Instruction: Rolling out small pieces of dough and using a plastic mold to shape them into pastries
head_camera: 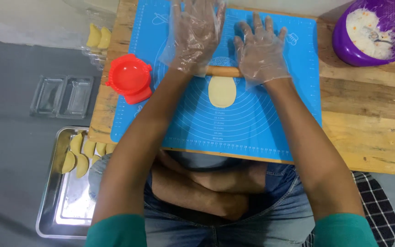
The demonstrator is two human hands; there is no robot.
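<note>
Head view: left hand (195,34) and right hand (260,48), both gloved, lie flat and spread wide on the pin (224,71), palms pressing for even roll. Dough (221,91) lies just below pin, mid mat (261,119). Red press (130,77) sits left of mat, handy.

Thin, clear, crinkled plastic gloves cover the left hand (196,34) and right hand (261,48). The rolling pin (224,71) is smooth wood; the dough (222,91) looks matt and soft. The blue baking mat (252,119) seems matt silicone, the table (366,119) rough-grained wood, the tray (51,201) shiny metal, the red dumpling press (130,78) glossy plastic.
</note>
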